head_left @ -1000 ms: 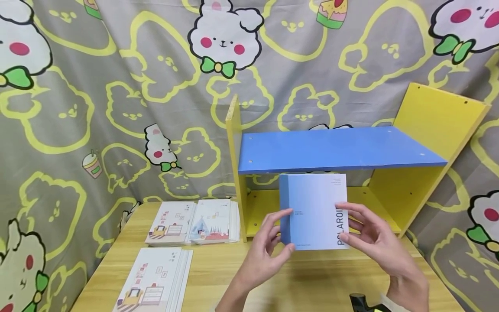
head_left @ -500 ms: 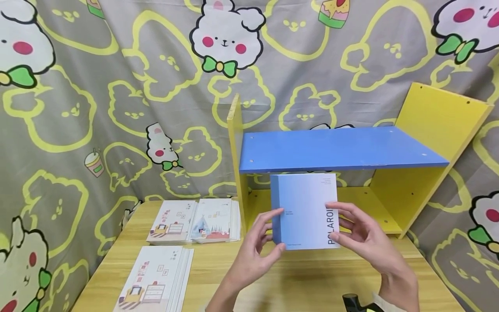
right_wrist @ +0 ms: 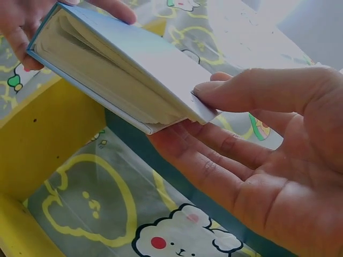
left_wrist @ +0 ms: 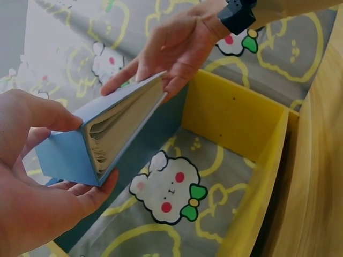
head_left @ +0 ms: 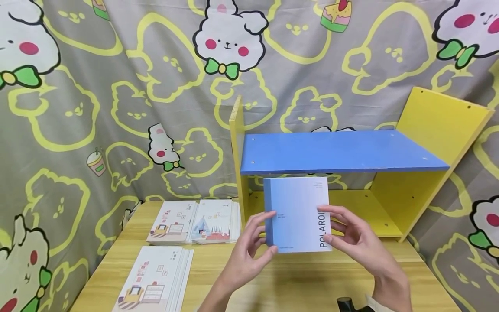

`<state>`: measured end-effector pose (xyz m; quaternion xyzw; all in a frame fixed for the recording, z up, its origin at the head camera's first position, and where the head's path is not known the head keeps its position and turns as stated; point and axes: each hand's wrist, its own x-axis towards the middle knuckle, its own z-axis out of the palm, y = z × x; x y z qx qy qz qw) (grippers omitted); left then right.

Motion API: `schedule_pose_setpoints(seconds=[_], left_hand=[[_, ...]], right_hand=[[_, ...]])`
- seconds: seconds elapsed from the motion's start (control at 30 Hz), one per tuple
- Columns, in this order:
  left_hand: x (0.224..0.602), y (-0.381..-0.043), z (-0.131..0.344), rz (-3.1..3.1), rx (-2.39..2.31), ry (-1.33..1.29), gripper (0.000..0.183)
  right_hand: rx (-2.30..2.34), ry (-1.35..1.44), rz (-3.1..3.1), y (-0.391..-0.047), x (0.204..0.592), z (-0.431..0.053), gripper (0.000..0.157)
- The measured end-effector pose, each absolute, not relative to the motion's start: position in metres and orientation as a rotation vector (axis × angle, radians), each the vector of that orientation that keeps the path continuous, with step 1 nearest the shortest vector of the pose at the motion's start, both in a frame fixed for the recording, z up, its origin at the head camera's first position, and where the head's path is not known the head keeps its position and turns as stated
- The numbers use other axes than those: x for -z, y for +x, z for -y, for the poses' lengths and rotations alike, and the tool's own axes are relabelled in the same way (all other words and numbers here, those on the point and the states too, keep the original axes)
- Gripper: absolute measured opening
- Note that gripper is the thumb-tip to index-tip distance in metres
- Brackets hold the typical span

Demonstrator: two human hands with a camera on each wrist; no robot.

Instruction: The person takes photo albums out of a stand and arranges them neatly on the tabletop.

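Observation:
A square photo album (head_left: pixel 298 216) with a blue-to-white cover and "POLAROID" along its right edge is held upright between both hands, above the table in front of the shelf. My left hand (head_left: pixel 249 251) grips its blue spine side, thumb low on the cover and fingers around the edge. On the opposite edge, my right hand (head_left: pixel 356 242) pinches the album, thumb on the cover in the right wrist view and fingers beneath. The left wrist view shows the spine of the album (left_wrist: pixel 67 155) and its thick pages from below.
A shelf unit with a blue board (head_left: pixel 343 149) and yellow side panels (head_left: pixel 440 125) stands behind the album. Stacks of illustrated white booklets (head_left: pixel 171 221) lie at the table's left, with another stack (head_left: pixel 150 277) nearer. A black object (head_left: pixel 346 304) shows at the bottom edge. A patterned curtain (head_left: pixel 175 108) hangs behind.
Both hands and the album have shifted left in the head view, now nearer the shelf's left panel. The grip on the album looks the same. The booklet stacks have stayed put.

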<state>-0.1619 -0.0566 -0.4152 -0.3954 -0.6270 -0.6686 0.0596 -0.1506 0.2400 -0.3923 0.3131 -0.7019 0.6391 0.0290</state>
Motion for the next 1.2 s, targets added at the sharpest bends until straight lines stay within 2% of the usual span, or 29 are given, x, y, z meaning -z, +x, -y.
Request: schedule_pose_setpoints(seconds=[1.2], left_hand=[[0.416,-0.168,0.104,2.035,1.902,-1.115,0.067]], right_hand=[[-2.027,0.939,2.136,-0.169,0.4,-0.194,0.056]])
